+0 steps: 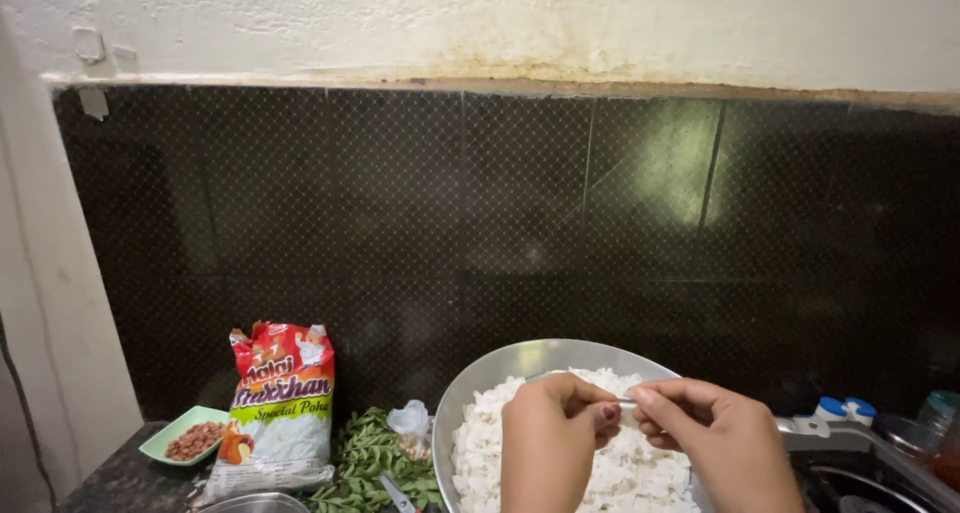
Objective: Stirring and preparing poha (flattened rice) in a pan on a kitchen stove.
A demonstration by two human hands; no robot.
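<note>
A large steel bowl (500,365) full of white flattened rice (478,445) sits on the dark counter at the bottom centre. Both my hands hover over it. My left hand (548,443) and my right hand (715,443) meet at the fingertips, pinching a small thin pale piece between them just above the rice. What exactly that piece is I cannot tell.
A red and white packet of flattened rice (280,408) stands left of the bowl. A light green dish of peanuts (185,436) lies further left. Green curry leaves (375,463) and a small plastic bag (410,420) lie between. Containers with blue caps (840,410) stand right, before a dark tiled wall.
</note>
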